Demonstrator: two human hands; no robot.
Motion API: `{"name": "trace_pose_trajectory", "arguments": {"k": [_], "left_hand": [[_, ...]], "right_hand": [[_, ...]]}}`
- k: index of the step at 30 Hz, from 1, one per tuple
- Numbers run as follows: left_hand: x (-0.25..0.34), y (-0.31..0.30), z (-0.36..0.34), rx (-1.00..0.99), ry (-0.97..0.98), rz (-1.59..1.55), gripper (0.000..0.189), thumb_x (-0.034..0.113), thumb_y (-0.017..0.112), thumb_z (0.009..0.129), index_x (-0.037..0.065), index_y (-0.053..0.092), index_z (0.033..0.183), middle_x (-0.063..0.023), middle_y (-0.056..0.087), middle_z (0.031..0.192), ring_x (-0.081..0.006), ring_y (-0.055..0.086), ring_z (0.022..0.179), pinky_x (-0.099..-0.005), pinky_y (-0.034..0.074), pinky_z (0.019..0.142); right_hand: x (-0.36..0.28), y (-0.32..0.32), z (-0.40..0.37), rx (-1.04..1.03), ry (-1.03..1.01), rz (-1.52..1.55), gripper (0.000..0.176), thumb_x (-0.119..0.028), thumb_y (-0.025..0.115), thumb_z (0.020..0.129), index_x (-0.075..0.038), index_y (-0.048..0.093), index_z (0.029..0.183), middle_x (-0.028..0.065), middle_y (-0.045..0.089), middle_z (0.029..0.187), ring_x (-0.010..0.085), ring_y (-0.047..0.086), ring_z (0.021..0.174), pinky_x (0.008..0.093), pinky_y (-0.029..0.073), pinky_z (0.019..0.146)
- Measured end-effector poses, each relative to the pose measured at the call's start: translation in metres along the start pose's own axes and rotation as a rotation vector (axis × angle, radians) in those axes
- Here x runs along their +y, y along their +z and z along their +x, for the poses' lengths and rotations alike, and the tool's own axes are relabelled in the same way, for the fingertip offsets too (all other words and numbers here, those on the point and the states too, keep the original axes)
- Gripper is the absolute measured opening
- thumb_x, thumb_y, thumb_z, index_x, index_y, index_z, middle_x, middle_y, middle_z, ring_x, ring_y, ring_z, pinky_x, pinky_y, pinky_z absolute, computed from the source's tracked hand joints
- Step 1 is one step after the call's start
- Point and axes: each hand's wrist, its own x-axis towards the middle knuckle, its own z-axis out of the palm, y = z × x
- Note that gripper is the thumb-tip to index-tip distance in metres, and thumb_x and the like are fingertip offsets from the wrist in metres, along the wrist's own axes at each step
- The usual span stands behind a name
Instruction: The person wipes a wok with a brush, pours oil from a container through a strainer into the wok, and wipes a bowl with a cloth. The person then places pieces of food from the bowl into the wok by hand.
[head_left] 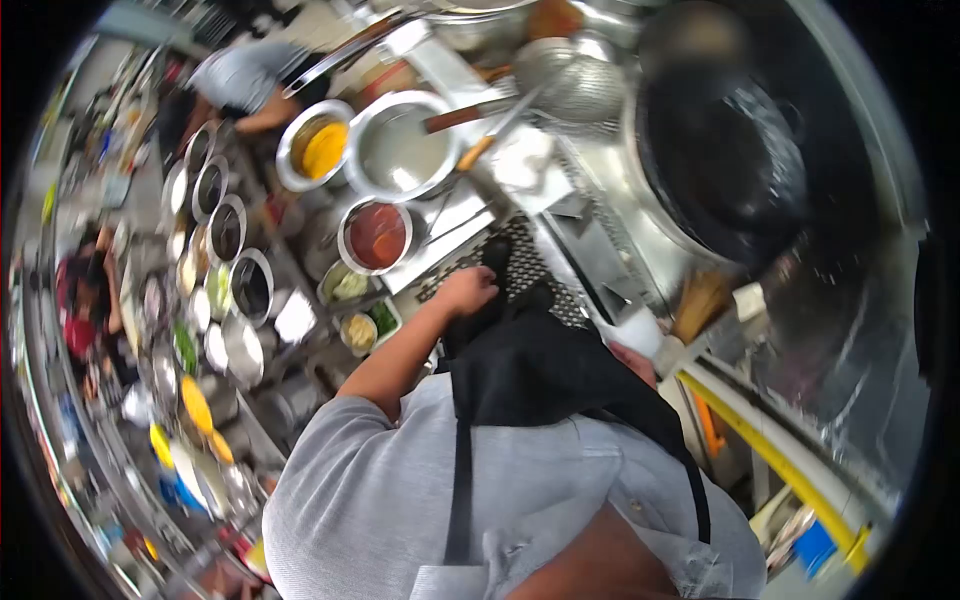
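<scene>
Left hand (472,290) hung out over the dotted floor mat (540,262), fingers curled in; from where I stood, couldn't tell whether its grip was pressed together or pinching anything. The pot of red sauce (343,238) was near it, at the far left, on the pale desk (468,208), not touching the hand. A tub of pale chopped food (358,333) and a batch of greens (383,318) sat side by side just left of the forearm.

Right hand (635,364) was low on the right, partly behind the black apron (540,370), just beside a white cloth-like thing (641,332). Grip mostly hidden, couldn't tell spread or pinching.

Farther off: big pot of cloudy liquid (372,188), with a brown handle (468,116) reaching over its right rim; pot of yellow food (289,165) just left of it. Wire strainer (580,92) at the far side, left of the large dark wok (700,175). Straw brush (700,305) below the wok, right of the right hand. Yellow rail (765,447) near right.

Co-worker in a grey top (250,75) leaned in at far left; another in red (82,335) stood farther left, blurred, past rows of bowls.
</scene>
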Motion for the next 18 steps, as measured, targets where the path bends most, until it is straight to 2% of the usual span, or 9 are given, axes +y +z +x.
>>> {"name": "trace_pose_trajectory", "arguments": {"k": [1,2,9,10,11,13,15,16,18], "left_hand": [[0.001,-0.001,-0.012,0.045,-0.040,-0.011,0.039,0.026,0.062,0.081,0.003,0.061,0.112,-0.0154,0.067,0.101,-0.0305,0.064,0.094,-0.0376,0.050,0.085],[-0.009,0.003,-0.022,0.075,-0.042,-0.031,0.039,0.026,0.062,0.081,0.003,0.062,0.112,-0.0155,0.067,0.100,-0.0305,0.064,0.093,-0.0378,0.050,0.083],[-0.052,-0.018,-0.135,0.179,-0.329,-0.059,0.038,0.024,0.062,0.080,0.002,0.062,0.111,-0.0159,0.067,0.096,-0.0284,0.065,0.090,-0.0366,0.050,0.082],[-0.066,-0.017,-0.150,0.286,-0.346,-0.137,0.037,0.023,0.063,0.080,0.002,0.063,0.110,-0.0150,0.068,0.096,-0.0268,0.066,0.090,-0.0354,0.050,0.081],[-0.080,-0.017,-0.164,0.353,-0.403,-0.187,0.039,0.027,0.060,0.079,0.004,0.063,0.110,-0.0179,0.067,0.100,-0.0330,0.065,0.093,-0.0382,0.050,0.084],[-0.099,-0.027,-0.193,0.527,-0.433,-0.198,0.040,0.023,0.061,0.080,0.003,0.061,0.114,-0.0186,0.067,0.100,-0.0333,0.065,0.092,-0.0381,0.050,0.084],[-0.100,-0.048,-0.215,0.708,-0.600,-0.251,0.042,0.020,0.061,0.080,0.001,0.059,0.117,-0.0194,0.066,0.099,-0.0343,0.064,0.095,-0.0386,0.049,0.086],[-0.141,-0.038,-0.219,0.960,-0.545,-0.094,0.040,0.017,0.061,0.081,0.001,0.059,0.117,-0.0221,0.065,0.101,-0.0359,0.062,0.099,-0.0393,0.048,0.087],[-0.163,-0.060,-0.231,1.119,-0.692,-0.126,0.038,0.021,0.054,0.086,-0.004,0.060,0.113,-0.0246,0.063,0.106,-0.0354,0.060,0.104,-0.0405,0.045,0.092]], "right_hand": [[0.029,0.013,0.017,-0.180,-0.074,0.251,0.042,-0.010,0.059,0.085,0.002,0.054,0.125,0.0244,0.055,0.123,0.0282,0.054,0.116,0.0390,0.039,0.100],[0.036,0.017,0.032,-0.272,-0.078,0.258,0.042,-0.011,0.059,0.085,0.002,0.055,0.125,0.0245,0.055,0.123,0.0283,0.054,0.116,0.0395,0.039,0.100],[0.104,-0.023,0.135,-0.299,-0.041,-0.814,0.044,-0.016,0.061,0.083,0.001,0.056,0.124,0.0253,0.054,0.125,0.0293,0.053,0.118,0.0429,0.037,0.102],[0.121,-0.027,0.145,-0.297,-0.030,-0.920,0.045,-0.017,0.061,0.083,0.001,0.056,0.124,0.0254,0.054,0.125,0.0294,0.052,0.119,0.0434,0.037,0.102],[0.137,-0.029,0.153,-0.301,-0.016,-1.015,0.045,-0.018,0.061,0.083,0.001,0.056,0.124,0.0255,0.054,0.125,0.0296,0.052,0.119,0.0439,0.036,0.102],[0.163,-0.019,0.161,-0.324,-0.001,-1.170,0.046,-0.019,0.062,0.082,0.001,0.057,0.123,0.0257,0.053,0.126,0.0298,0.052,0.120,0.0449,0.036,0.103],[0.184,0.001,0.164,-0.334,0.007,-1.306,0.047,-0.021,0.062,0.082,0.000,0.057,0.123,0.0260,0.053,0.126,0.0301,0.052,0.120,0.0459,0.035,0.103],[0.193,0.011,0.163,-0.329,0.018,-1.362,0.047,-0.022,0.063,0.082,0.000,0.057,0.123,0.0261,0.053,0.126,0.0302,0.051,0.120,0.0463,0.035,0.104],[0.209,0.044,0.165,-0.265,0.023,-1.493,0.048,-0.023,0.063,0.081,0.000,0.058,0.122,0.0263,0.053,0.127,0.0305,0.051,0.121,0.0473,0.034,0.104]]}}
